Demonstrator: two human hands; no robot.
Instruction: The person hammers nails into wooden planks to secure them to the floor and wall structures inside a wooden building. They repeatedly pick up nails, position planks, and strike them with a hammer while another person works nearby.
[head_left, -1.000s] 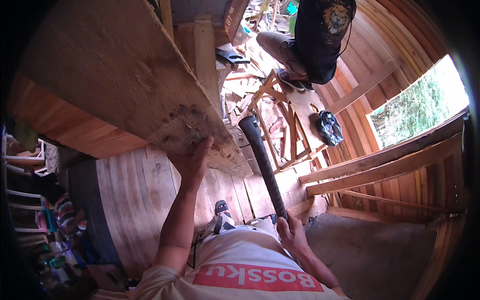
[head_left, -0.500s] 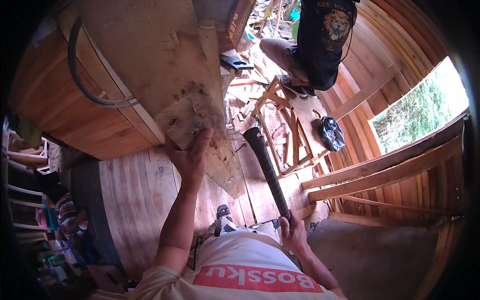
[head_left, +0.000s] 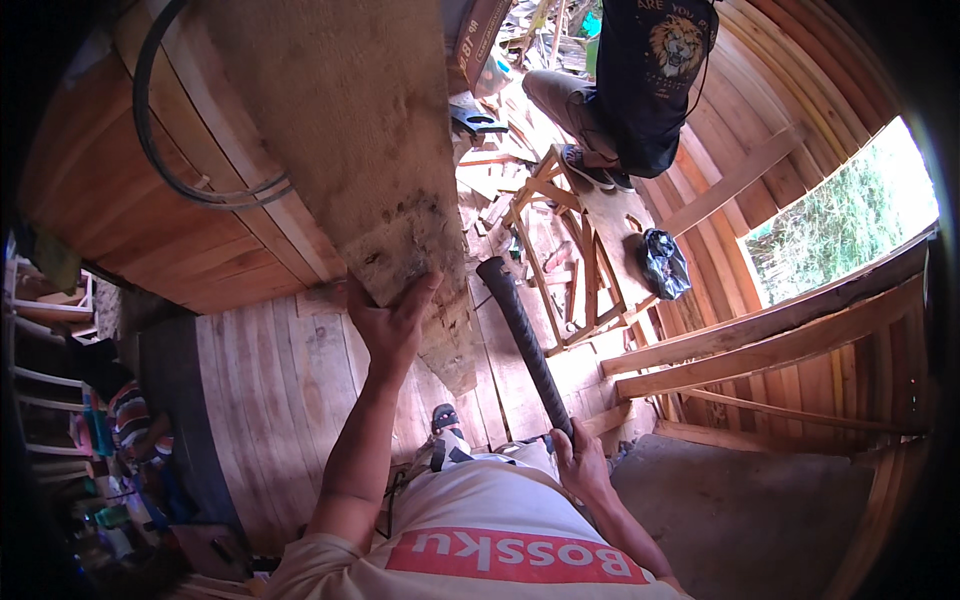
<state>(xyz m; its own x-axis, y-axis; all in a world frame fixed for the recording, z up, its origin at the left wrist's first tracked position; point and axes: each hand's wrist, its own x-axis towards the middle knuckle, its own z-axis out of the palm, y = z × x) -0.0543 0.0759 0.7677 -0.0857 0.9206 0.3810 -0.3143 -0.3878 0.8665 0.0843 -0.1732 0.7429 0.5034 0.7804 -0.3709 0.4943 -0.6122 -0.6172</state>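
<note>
A wooden room with curved plank walls and a plank floor [head_left: 270,380] lies below. Near, the right hand [head_left: 580,465] has its fingers wrapped round the lower end of a long black rod-shaped tool [head_left: 520,335], which slants up to the left. Left of it, the left hand [head_left: 390,320] presses its spread fingers against the rough end of a thick raw timber plank [head_left: 350,130]. Farther off stands a wooden trestle frame [head_left: 560,250], and beyond it a person in a dark shirt [head_left: 650,70].

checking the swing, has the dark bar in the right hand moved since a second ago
Cannot tell for sure: the camera itself tilted. Against the wooden trestle, the dark bar in the right hand sits about the same.
</note>
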